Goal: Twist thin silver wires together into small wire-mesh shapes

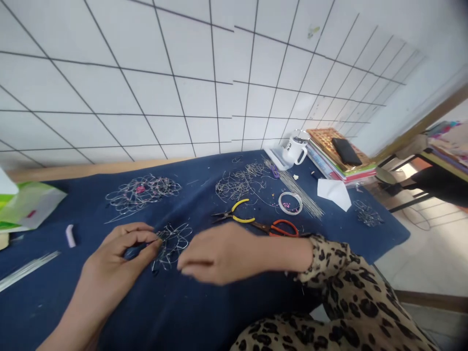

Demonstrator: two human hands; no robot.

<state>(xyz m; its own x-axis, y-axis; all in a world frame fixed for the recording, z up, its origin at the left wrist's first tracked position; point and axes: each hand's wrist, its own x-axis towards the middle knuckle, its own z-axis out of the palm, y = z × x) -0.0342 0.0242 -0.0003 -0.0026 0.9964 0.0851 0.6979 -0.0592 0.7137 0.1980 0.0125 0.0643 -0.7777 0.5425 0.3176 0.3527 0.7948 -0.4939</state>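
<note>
Shaping, apparently, one looped wire bundle point(173, 243): left hand point(110, 259) pinching its edge; right hand point(221, 253) near, grip indiscernible; next move seemingly needs steady left pinch.

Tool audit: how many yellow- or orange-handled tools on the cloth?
2: yellow-handled pliers beyond the right hand, orange-handled tool just right of them. More could hide behind the arm.

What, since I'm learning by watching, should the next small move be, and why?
Perhaps bring the right hand to the right side of the bent wire piece to steady it: the left hand pinches its left edge, while the right hand is close by, too blurred to show whether it holds anything.
</note>
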